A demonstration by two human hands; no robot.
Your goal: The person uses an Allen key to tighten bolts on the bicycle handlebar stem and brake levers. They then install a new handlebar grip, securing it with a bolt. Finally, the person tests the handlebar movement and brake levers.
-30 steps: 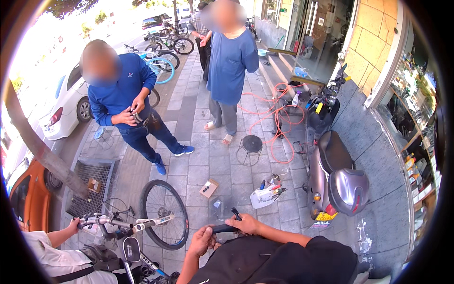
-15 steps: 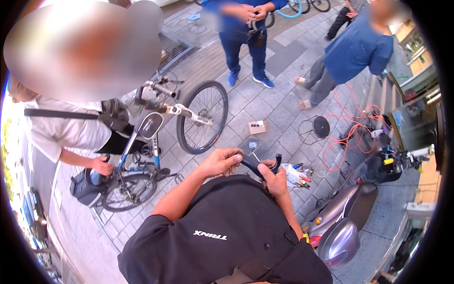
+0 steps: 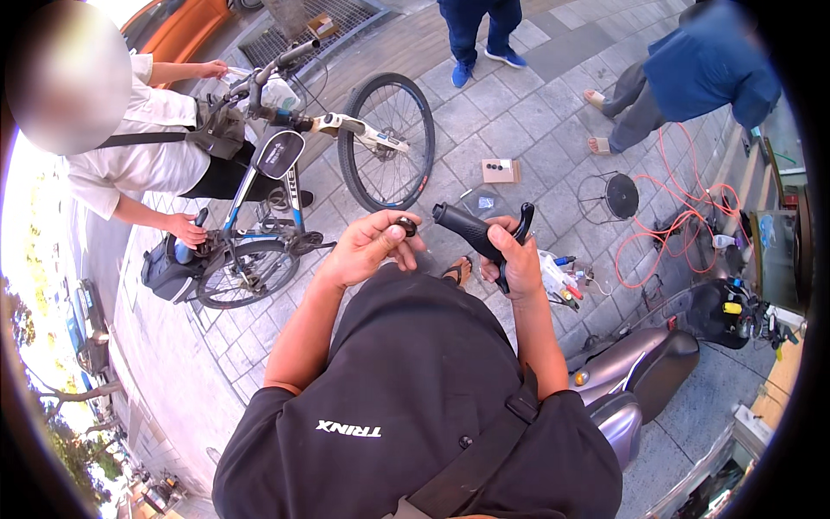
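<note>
Thumb and forefinger of the left hand (image 3: 373,249), in the head view, pinch a small dark round piece (image 3: 405,227) just beside, but apart from, the free end of a black grip (image 3: 465,227). The right hand (image 3: 516,264) closes its thumb and curled fingers around the grip's other end, by a hooked bar, near a white container (image 3: 553,275) of tools on the paving (image 3: 467,130).

Out of doors, a paved sidewalk is running beside a street: grey paving stones (image 3: 553,130) are covering the ground, an orange car (image 3: 173,36) is standing past a metal grate (image 3: 359,22), and a bicycle (image 3: 291,183) and scooter (image 3: 661,372) are occupying the walkway.
</note>
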